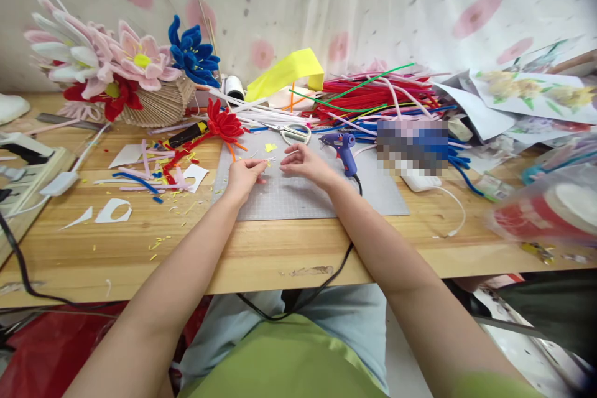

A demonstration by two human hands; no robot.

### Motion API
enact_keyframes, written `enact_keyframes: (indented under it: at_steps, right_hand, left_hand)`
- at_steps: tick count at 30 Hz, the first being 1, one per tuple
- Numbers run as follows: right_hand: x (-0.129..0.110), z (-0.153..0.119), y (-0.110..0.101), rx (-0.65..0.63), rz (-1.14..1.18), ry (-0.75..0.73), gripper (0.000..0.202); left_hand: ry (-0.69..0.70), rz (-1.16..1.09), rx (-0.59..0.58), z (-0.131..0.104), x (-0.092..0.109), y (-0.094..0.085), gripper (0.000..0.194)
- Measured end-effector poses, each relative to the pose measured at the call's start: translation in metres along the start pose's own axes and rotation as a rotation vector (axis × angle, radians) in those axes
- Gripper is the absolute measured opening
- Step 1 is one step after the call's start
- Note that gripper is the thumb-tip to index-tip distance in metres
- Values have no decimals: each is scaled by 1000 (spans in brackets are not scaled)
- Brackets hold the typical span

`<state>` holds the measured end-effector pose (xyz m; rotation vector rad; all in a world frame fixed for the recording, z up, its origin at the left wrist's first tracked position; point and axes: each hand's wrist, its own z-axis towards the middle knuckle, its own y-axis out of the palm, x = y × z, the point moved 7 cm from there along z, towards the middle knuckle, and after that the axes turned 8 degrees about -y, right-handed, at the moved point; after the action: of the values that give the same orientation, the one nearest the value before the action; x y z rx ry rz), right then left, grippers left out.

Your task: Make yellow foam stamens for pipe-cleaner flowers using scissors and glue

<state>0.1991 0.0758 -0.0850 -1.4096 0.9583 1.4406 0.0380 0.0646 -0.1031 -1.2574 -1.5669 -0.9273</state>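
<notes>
My left hand is over the left part of the grey cutting mat, with thumb and forefinger pinched on a small tuft of thin pale strands with some yellow. My right hand hovers just to the right of it, fingers loosely curved and apart, with nothing visible in it. A small yellow scrap lies behind the two hands. White-handled scissors rest at the mat's back edge. To the right of my right hand lies a blue glue gun, its black cord running off the table's front.
At the left are a red fuzzy flower, a black and yellow cutter, paper offcuts and yellow bits. A woven basket holds fuzzy flowers. Red pipe cleaners are heaped behind. A bagged cup stands right.
</notes>
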Motion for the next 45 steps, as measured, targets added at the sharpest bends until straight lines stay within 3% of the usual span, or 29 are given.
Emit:
enact_keyframes:
  at_steps: [3,5,7,9,11,14,21,23,26,29,33,35,45]
  right_hand:
    - [-23,-19,-25,-255,-266,29,32]
    - [-27,-40,-46,-428,-366,201,33]
    - [-27,-58,-75,-471,-454,359,38]
    - [-24,-64,-104,-384,-604,411,42]
    - [-22,-59,-128,-205,-771,379,44]
    - [-18,-45,-142,99,-897,245,50]
    - [-1,-25,-127,406,-737,85,32]
    - [-7,-25,-125,497,-590,22,33]
    - [-26,-26,-113,547,-289,-188,35]
    - [-36,-24,-86,398,-119,-259,37]
    - [-19,-18,-45,120,-198,-102,41]
    - [-11,-16,-33,44,-248,-74,42]
    - [0,-12,-18,-67,-398,-47,44]
  left_hand:
    - [-21,-21,15,3,-2,-3,12]
    - [-28,-27,12,4,-2,-4,11]
    - [-29,-34,17,4,-1,-4,11]
    - [-28,-38,24,4,-1,-5,11]
    - [-28,-36,30,5,0,-5,11]
    - [-29,-31,38,5,-1,-5,11]
    - [-17,-31,61,6,1,-9,10]
    - [-12,-29,83,6,4,-14,11]
    - [-13,-23,104,8,7,-22,11]
    - [-13,-5,93,10,7,-25,11]
    - [-24,28,70,10,6,-24,11]
    - [-26,42,51,10,5,-23,12]
    - [-22,66,12,14,3,-21,14]
